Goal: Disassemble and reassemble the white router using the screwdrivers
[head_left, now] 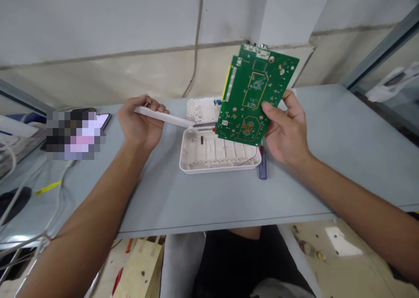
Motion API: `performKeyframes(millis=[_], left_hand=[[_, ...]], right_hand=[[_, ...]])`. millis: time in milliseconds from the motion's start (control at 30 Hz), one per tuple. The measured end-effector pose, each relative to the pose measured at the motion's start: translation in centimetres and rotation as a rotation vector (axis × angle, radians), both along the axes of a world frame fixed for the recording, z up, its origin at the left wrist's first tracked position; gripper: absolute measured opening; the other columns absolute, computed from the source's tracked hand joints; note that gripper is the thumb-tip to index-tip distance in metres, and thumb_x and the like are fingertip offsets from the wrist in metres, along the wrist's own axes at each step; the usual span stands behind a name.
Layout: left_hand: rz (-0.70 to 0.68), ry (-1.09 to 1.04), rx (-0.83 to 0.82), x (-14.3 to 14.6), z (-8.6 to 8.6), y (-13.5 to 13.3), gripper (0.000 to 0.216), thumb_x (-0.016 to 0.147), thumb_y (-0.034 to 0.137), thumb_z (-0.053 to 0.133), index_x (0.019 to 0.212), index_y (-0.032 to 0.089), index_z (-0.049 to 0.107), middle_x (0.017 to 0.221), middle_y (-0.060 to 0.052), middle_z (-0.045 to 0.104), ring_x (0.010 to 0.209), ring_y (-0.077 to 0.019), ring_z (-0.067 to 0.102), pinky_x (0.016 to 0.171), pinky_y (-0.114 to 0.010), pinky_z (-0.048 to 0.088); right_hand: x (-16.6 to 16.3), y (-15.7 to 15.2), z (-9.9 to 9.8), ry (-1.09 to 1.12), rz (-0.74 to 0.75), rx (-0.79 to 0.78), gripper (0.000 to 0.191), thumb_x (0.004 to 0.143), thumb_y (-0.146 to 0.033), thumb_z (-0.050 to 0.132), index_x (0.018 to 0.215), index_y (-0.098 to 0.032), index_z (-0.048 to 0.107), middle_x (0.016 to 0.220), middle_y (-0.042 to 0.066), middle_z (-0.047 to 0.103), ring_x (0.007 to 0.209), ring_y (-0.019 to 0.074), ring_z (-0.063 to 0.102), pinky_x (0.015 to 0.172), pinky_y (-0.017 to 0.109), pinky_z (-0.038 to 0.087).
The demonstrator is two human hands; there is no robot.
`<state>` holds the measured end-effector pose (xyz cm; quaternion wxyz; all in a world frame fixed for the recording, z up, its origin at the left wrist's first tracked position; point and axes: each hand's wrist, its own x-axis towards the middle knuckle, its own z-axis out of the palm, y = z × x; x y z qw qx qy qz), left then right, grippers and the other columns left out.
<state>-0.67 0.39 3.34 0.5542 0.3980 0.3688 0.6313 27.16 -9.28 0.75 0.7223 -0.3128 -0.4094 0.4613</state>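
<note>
Over the open case (196, 168), the left hand (140, 123) grips a strip (162, 116), the right hand (288, 132) a board (244, 97). Inside lies a red wire (248, 160).

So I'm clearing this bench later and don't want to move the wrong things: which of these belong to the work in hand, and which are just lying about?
In use:
green circuit board, held in the right hand
white plastic strip, held in the left hand
open white plastic casing
white casing piece
blue-handled screwdriver

Lying about:
phone
white cables
wooden board, below the bench
</note>
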Motion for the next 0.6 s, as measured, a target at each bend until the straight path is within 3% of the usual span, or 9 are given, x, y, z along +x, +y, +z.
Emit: performKeyframes(millis=[167,267,367,467,600], left_hand=[[-0.071,0.0,0.016,-0.5,-0.4,0.4,0.02,0.075,0.025,0.066,0.059,0.024,0.054,0.055,0.002,0.046,0.061,-0.0133,0.048,0.068,-0.03,0.046],[-0.043,0.005,0.047,-0.7,-0.6,0.4,0.021,0.072,0.029,0.068,0.059,0.025,0.052,0.056,0.001,0.046,0.062,-0.0147,0.046,0.068,-0.032,0.044],[-0.056,0.061,0.062,-0.9,-0.9,0.7,0.021,0.073,0.033,0.066,0.063,0.024,0.05,0.059,0.002,0.045,0.065,-0.0143,0.046,0.071,-0.033,0.04],[0.133,0.221,0.201,-1.4,-0.9,0.9,0.017,0.079,0.03,0.06,0.07,0.021,0.048,0.065,0.002,0.043,0.07,-0.0123,0.045,0.073,-0.033,0.034],[0.489,0.452,0.513,-2.3,0.1,-0.5,0.017,0.084,0.015,0.063,0.078,0.018,0.048,0.08,0.003,0.042,0.079,-0.0098,0.04,0.076,-0.031,0.029]], right_hand=[[-0.2,-0.9,-0.2,-0.184,0.016,0.085,0.028,0.089,-0.037,0.082,0.102,-0.037,0.057,0.086,-0.008,0.078,0.071,0.0217,0.075,0.061,0.041,0.064],[-0.6,-1.9,-1.0,-0.365,-0.097,0.166,0.023,0.097,-0.036,0.074,0.109,-0.035,0.055,0.086,-0.007,0.078,0.066,0.0191,0.073,0.056,0.035,0.06],[-1.0,-2.9,-1.8,-0.609,-0.32,0.299,0.022,0.097,-0.031,0.073,0.115,-0.034,0.059,0.09,-0.003,0.079,0.071,0.0215,0.075,0.057,0.037,0.058],[-1.6,-4.1,-1.8,-0.888,-0.506,0.465,0.025,0.096,-0.023,0.072,0.118,-0.032,0.066,0.103,0.001,0.081,0.081,0.0244,0.079,0.063,0.037,0.06],[-2.4,-4.8,-0.7,-1.164,-0.527,0.518,0.019,0.099,-0.015,0.062,0.114,-0.026,0.065,0.134,0.006,0.075,0.081,0.0205,0.08,0.061,0.033,0.06]])
